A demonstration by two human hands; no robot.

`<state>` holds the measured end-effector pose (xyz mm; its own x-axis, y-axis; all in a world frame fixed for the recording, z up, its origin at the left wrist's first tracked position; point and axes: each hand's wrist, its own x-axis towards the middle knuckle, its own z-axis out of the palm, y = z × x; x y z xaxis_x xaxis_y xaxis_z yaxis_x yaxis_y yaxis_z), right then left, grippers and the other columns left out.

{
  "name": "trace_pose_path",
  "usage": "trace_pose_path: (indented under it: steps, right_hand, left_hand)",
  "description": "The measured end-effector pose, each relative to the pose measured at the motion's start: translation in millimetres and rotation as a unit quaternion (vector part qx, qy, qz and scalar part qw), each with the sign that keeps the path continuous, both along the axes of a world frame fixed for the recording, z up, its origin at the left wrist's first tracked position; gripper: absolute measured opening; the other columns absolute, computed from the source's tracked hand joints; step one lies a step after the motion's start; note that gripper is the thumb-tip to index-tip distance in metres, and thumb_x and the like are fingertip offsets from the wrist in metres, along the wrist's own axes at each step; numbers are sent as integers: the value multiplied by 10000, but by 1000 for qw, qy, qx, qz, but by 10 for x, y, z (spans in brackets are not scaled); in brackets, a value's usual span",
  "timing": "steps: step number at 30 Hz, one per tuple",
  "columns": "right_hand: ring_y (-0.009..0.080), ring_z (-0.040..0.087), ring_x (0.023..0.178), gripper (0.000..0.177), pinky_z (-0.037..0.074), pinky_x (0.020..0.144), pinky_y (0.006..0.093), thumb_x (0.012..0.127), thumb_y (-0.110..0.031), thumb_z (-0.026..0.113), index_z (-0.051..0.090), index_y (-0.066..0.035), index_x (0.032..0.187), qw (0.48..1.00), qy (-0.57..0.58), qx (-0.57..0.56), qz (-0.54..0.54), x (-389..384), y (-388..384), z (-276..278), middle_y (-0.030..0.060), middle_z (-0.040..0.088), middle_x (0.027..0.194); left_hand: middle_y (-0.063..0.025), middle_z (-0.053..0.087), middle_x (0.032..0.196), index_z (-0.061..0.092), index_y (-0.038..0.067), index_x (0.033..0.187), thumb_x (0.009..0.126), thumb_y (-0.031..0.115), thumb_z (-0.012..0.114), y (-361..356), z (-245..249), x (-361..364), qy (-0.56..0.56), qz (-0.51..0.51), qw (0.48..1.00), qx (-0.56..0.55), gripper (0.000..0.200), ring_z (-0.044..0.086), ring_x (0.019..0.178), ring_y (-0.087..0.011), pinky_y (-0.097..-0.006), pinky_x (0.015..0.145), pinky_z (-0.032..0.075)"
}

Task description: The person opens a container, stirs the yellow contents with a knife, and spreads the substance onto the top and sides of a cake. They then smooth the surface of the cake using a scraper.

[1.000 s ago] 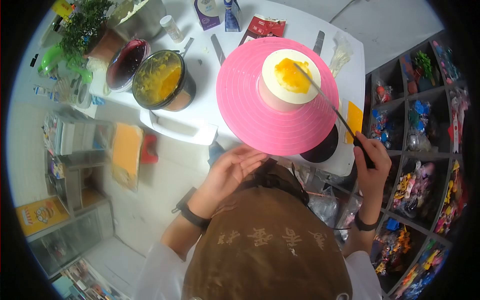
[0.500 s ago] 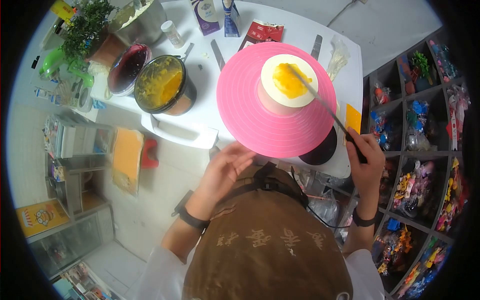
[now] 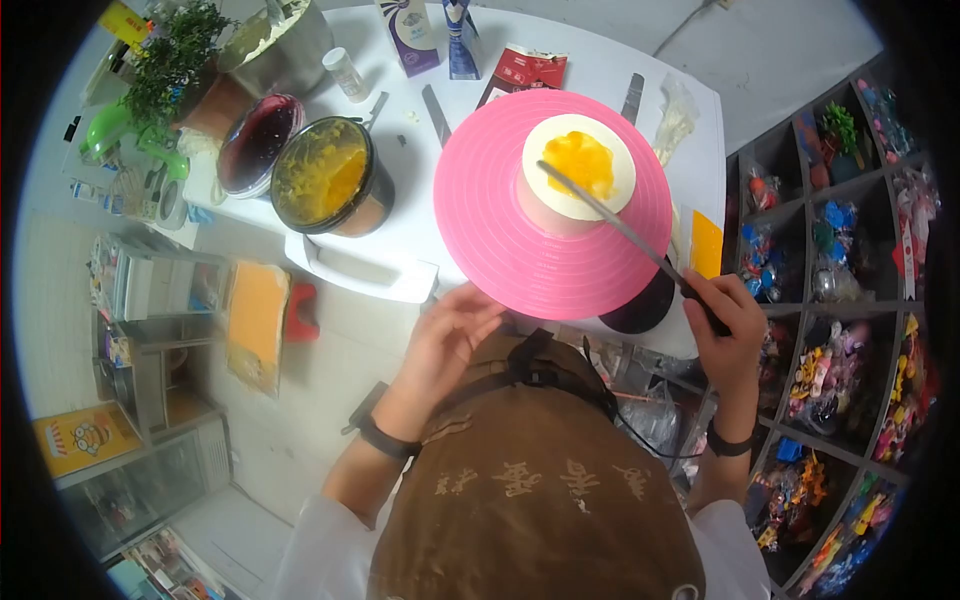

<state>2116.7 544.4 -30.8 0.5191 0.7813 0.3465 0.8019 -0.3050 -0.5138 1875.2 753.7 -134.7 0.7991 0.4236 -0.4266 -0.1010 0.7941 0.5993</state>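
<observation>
A small white cake point(image 3: 577, 172) topped with yellow-orange filling point(image 3: 581, 161) stands on a pink turntable point(image 3: 500, 220). My right hand point(image 3: 722, 335) grips the black handle of a long palette knife point(image 3: 620, 225); its blade lies flat across the front of the cake top, tip pointing left. My left hand point(image 3: 448, 340) is open at the turntable's near edge, fingertips touching or almost touching the rim. A brown cap hides much of the lower view.
Left of the turntable stand a tub of yellow filling point(image 3: 325, 175) and a bowl of dark red jam point(image 3: 255, 142). Cartons point(image 3: 418, 28), a second spatula point(image 3: 434, 112) and a metal bowl point(image 3: 280, 40) sit at the back. Shelves of colourful toys point(image 3: 840, 260) fill the right.
The knife blade has swung left across the cake, from the right side of the filling to its front edge. The filling looks more gathered in the centre. My left hand stays at the rim.
</observation>
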Motion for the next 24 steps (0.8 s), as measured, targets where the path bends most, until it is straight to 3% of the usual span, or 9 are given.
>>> trace_pose_path:
  steps: [4,7,10,13,20,24]
  right_hand:
    - [192,584,689,286,450,622,272,804,-25,692,694,-40,1089,999,-5,20,-40,83,6,-21,90,600,818]
    - [195,584,687,288,453,627,273,800,-20,693,694,-39,1087,1000,1,6,-31,58,67,-15,90,608,830]
    - [198,584,692,287,457,640,279,806,-13,684,690,-35,1092,1000,5,-7,0,34,61,17,94,607,835]
    - [201,588,702,288,460,650,277,807,-8,681,689,-34,1093,1000,-10,13,-7,99,23,-17,99,605,833]
    - [203,610,728,295,465,665,267,791,7,688,690,-25,1085,1000,-4,-12,6,181,92,-36,102,618,841]
    - [199,606,727,317,464,668,268,776,22,695,686,-21,1090,1000,1,2,28,228,13,-5,102,607,825]
  left_hand:
    - [-168,518,1299,447,-36,1330,858,99,451,182,51,43,-70,91,993,-7,491,521,1198,-283,-401,1043,398]
    - [-163,520,1308,432,-29,1338,857,101,450,169,66,113,-29,166,986,5,498,519,1204,-270,-403,1049,394]
    - [-154,522,1310,416,-25,1347,854,103,450,136,-10,80,-18,10,1000,-22,510,514,1217,-259,-397,1056,386]
    - [-156,522,1311,426,-23,1334,845,108,458,102,-1,71,-7,-48,998,-42,507,509,1227,-258,-395,1066,379]
    - [-193,523,1298,349,-27,1416,839,173,470,305,21,146,-86,144,985,-34,622,500,1234,-282,-396,1092,353]
    - [-195,514,1317,381,-32,1382,845,154,463,239,22,144,-78,83,993,-41,574,511,1225,-285,-397,1081,367]
